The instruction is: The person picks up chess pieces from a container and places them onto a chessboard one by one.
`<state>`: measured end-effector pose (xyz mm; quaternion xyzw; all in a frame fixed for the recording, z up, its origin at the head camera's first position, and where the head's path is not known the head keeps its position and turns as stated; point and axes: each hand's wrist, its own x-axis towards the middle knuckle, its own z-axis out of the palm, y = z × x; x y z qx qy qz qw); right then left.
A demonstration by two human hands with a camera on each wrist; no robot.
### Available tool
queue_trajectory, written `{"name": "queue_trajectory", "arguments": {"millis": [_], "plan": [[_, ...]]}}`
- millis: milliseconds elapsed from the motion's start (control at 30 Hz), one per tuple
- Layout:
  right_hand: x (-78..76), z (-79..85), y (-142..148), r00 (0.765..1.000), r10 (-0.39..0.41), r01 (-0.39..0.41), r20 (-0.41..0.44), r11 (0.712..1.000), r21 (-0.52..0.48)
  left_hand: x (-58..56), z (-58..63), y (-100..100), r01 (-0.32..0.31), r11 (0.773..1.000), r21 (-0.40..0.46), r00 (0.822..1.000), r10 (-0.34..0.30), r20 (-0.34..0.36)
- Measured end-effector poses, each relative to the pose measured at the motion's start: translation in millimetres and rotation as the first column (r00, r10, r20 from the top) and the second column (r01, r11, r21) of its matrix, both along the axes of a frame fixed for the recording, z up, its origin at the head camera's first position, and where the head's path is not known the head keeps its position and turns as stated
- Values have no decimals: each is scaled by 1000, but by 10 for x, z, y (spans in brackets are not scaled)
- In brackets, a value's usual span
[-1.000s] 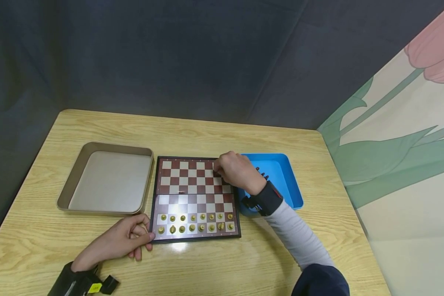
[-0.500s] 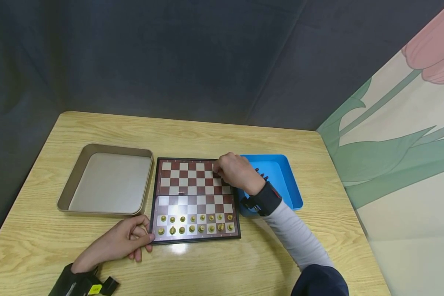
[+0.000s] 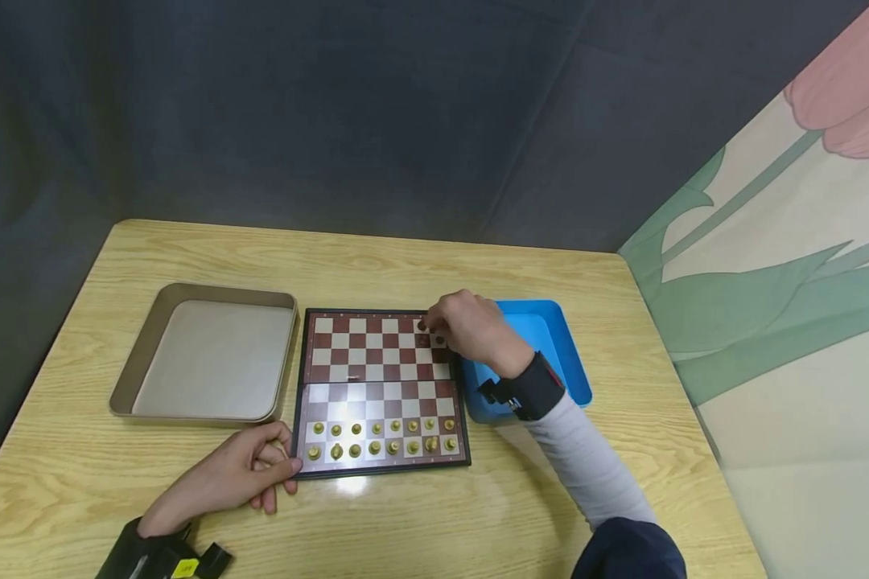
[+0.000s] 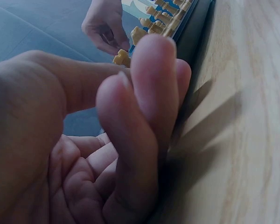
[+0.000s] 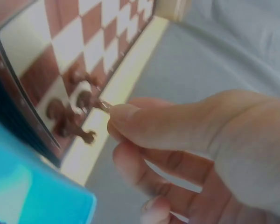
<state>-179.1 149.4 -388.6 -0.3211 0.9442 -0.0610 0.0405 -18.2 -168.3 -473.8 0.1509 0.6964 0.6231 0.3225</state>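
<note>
In the head view a red-and-white chessboard (image 3: 372,373) lies on the table, with several gold chess pieces (image 3: 374,449) in two rows along its near side. My left hand (image 3: 249,474) holds the board's near-left corner, thumb on the rim and the other fingers bent beside it. Over the far-right corner is my right hand (image 3: 474,330). Its thumb and a finger pinch the top of a brown chess piece (image 5: 86,99) standing at the board's far-right edge. Another brown chess piece (image 5: 60,116) stands beside it in the right wrist view, which is somewhat blurred.
A blue tray (image 3: 575,362) sits against the board's right side, partly covered by my right hand and wrist. To the left of the board stands a beige metal tray (image 3: 285,354). A small dark red mark or piece (image 3: 353,378) lies near the board's middle fold.
My right hand has shifted slightly right, uncovering dark pieces near the far-right corner. It now hides the brown pieces seen before in the blue tray. My left hand stays in place.
</note>
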Motion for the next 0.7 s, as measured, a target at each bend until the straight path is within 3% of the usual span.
{"name": "queue_trajectory", "arguments": {"millis": [67,367,700], "plan": [[7,38,59,1000,-11,10,-21,1000,-24,-3,4,-4,2,1000,4,1000,-2,-1],[78,160,436,998,-64,61,-11,988,-144,-26,-211,-67,13,1000,10,1000,-13,16],[120,49,797,979,-203,199,3,955,-221,-41,-231,-73,14,1000,16,1000,-14,23]]}}
